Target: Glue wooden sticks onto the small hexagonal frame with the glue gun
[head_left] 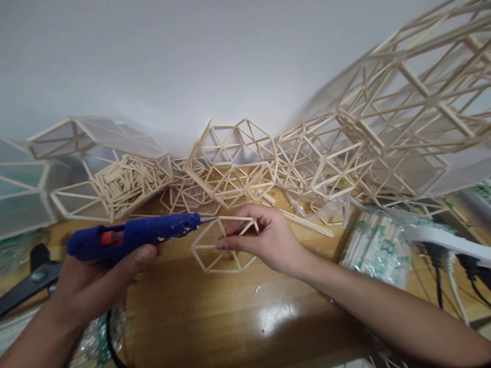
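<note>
At the far left, beyond the left hand, stands a pale wooden-stick frame with translucent panels [44, 191]. Nearer, just left of that wrist, lies a dark grey, flat-bladed tool with a round metal pivot [23, 291]. The left hand [95, 289] is wrapped around the grip of a blue plastic glue gun with an orange-red part in its side opening [141, 235], its metal nozzle pointing right. Below this hand, a black cable [110, 332] runs down over the brown wooden table [180, 317]. Behind the gun, a heap of short, pale wooden sticks [128, 181] fills a panelled frame.

Between the hands, at the nozzle's tip, is a small, pale hexagonal stick frame [222, 271]. The right hand [274, 237] pinches it between thumb and fingers; which stick it grips is partly hidden. Behind this hand stands an open lattice of pale wooden triangles [245, 191], and just beyond its wrist lie long loose sticks [309, 223].

Right of the right wrist sits a clear, green-printed packet of sticks [376, 248], then a white power strip with plugs [452, 243]. Above them rises a large, tube-like stick lattice [433, 100].
</note>
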The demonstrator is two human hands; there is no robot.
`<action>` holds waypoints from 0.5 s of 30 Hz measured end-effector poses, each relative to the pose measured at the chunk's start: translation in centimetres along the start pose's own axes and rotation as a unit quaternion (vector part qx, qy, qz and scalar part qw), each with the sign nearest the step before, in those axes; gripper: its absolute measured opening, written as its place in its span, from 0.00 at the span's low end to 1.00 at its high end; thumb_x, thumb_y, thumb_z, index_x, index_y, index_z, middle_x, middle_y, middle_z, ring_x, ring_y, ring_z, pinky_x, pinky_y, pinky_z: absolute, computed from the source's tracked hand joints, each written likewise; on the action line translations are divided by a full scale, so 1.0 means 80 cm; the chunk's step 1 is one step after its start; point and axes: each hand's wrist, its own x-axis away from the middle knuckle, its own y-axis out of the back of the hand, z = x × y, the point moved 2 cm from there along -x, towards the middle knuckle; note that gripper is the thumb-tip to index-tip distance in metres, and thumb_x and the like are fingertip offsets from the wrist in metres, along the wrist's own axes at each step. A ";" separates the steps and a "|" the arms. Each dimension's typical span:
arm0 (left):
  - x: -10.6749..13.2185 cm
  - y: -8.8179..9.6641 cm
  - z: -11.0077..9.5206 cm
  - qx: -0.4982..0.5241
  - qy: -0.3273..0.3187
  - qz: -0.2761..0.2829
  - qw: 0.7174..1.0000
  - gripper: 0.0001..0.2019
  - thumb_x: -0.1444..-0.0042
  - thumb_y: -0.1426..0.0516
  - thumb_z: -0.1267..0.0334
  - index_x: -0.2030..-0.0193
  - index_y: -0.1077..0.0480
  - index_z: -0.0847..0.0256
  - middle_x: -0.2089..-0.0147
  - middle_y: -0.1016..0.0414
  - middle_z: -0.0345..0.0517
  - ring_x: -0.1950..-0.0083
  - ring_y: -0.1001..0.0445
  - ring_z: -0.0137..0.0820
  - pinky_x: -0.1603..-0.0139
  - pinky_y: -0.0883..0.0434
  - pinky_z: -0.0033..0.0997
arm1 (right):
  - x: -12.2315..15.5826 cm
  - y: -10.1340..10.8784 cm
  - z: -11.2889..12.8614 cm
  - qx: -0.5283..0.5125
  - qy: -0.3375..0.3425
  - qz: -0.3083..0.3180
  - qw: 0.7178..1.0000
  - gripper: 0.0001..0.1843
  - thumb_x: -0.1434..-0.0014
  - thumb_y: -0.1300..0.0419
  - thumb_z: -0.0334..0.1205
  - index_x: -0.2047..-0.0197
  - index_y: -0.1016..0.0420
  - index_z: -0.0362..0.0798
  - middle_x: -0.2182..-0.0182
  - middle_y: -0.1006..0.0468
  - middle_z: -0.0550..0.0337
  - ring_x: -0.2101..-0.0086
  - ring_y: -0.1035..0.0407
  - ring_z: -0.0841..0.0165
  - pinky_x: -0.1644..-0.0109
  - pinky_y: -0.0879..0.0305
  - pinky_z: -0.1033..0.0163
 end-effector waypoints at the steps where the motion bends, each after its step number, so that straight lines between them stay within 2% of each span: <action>1: 0.000 0.001 0.002 0.005 0.003 -0.001 1.000 0.17 0.59 0.27 0.47 0.72 0.19 0.57 0.74 0.17 0.46 0.75 0.19 0.40 0.77 0.22 0.30 | 0.000 0.000 0.000 0.000 0.002 -0.001 1.000 0.22 0.59 0.16 0.48 0.71 0.21 0.48 0.72 0.18 0.62 0.72 0.25 0.70 0.68 0.30 0.64; 6: 0.000 0.005 0.010 0.020 0.006 0.008 1.000 0.15 0.58 0.26 0.49 0.71 0.18 0.56 0.73 0.17 0.46 0.73 0.18 0.40 0.74 0.20 0.31 | -0.002 -0.001 0.002 -0.005 0.015 -0.005 1.000 0.21 0.59 0.16 0.45 0.71 0.21 0.48 0.72 0.18 0.62 0.71 0.25 0.70 0.67 0.30 0.64; 15: 0.005 -0.005 -0.008 0.021 -0.017 -0.003 1.000 0.12 0.56 0.26 0.54 0.66 0.16 0.54 0.72 0.15 0.42 0.73 0.18 0.35 0.71 0.20 0.25 | -0.001 0.000 0.003 0.003 0.021 -0.001 1.000 0.19 0.58 0.16 0.44 0.72 0.20 0.47 0.72 0.18 0.61 0.71 0.27 0.71 0.67 0.32 0.65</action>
